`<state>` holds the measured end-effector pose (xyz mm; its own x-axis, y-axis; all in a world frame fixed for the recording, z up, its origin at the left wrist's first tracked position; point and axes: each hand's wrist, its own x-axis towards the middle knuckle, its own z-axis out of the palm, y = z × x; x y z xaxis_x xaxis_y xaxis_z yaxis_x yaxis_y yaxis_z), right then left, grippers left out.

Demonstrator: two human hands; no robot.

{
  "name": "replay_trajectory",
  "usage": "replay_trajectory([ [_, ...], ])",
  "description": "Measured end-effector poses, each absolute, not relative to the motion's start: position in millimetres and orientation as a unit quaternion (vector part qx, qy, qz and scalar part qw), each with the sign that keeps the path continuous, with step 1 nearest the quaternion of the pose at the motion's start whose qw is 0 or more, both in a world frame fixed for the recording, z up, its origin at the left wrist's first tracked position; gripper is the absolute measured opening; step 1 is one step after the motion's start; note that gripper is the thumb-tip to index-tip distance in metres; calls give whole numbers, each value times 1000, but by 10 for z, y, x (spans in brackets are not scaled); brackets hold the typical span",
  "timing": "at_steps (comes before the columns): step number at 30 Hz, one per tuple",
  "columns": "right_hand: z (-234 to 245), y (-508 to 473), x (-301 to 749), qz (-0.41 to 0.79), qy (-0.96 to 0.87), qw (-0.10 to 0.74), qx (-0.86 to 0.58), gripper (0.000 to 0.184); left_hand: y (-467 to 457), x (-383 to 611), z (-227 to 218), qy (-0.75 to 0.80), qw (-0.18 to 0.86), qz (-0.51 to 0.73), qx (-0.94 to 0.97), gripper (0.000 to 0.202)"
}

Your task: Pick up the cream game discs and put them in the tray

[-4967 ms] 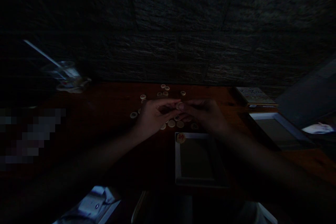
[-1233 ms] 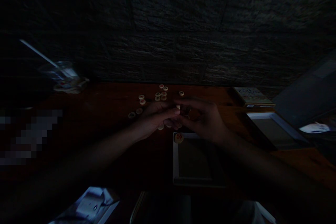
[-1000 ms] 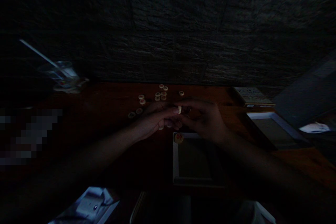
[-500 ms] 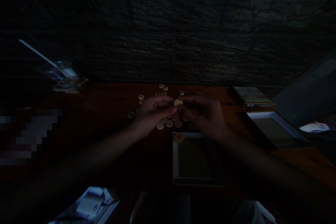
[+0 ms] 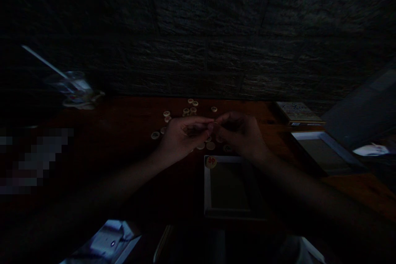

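Observation:
The scene is very dark. My left hand (image 5: 181, 138) and my right hand (image 5: 239, 134) meet fingertip to fingertip above a dark wooden table (image 5: 123, 132). Both are pinched closed, and what lies between the fingers is hidden in the gloom. Several pale round game pieces (image 5: 190, 110) lie scattered on the table behind and under the hands. One round piece with a red mark (image 5: 211, 161) sits in the far left corner of a shallow white-rimmed box (image 5: 206, 189) just in front of the hands.
A clear cup with a straw (image 5: 72, 88) stands at the far left. A flat box (image 5: 298, 113) and a second white-rimmed tray (image 5: 324, 152) lie to the right. A dark stone wall (image 5: 204, 33) rises behind the table.
Half a second ago a pale piece showed between my fingertips; now the fingers have closed together and hide it. The hands have stayed in nearly the same place over the pieces.

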<state>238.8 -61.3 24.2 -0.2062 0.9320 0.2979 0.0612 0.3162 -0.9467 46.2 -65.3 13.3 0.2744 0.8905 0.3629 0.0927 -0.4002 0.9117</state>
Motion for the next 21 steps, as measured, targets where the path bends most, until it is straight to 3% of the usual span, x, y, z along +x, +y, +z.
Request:
replay_trajectory([
  [21,241,-608,2375,512,-599,471,-396,34,-662,476,161,368,427,500,658,34],
])
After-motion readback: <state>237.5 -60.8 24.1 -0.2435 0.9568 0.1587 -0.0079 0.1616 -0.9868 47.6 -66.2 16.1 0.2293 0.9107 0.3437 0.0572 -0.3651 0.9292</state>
